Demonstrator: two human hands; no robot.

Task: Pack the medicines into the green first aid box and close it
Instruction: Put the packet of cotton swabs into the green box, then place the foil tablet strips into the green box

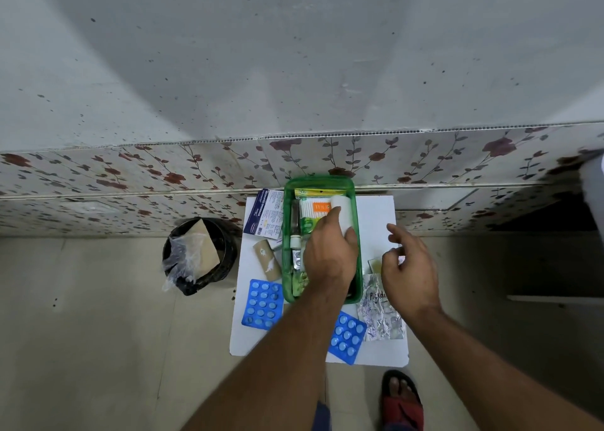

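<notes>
The green first aid box (287, 201) stands open on a small white table (376, 211), holding a pack with an orange label (318, 207), a small bottle (295, 239) and foil strips. My left hand (328, 255) is inside the box, fingers closed around a white roll (343, 211). To the right of the box my right hand (408, 267) hovers over the table with fingers spread, holding nothing. On the table lie two blue blister packs (262, 303) (347, 335), a crumpled silver foil strip (379, 316), a brown cardboard tube (267, 260) and a blue-and-white box (266, 213).
A black bin (222, 260) with a plastic liner and brown cardboard stands on the floor left of the table. A floral-patterned wall panel (130, 175) runs behind. My foot in a red sandal (402, 401) is below the table's near edge.
</notes>
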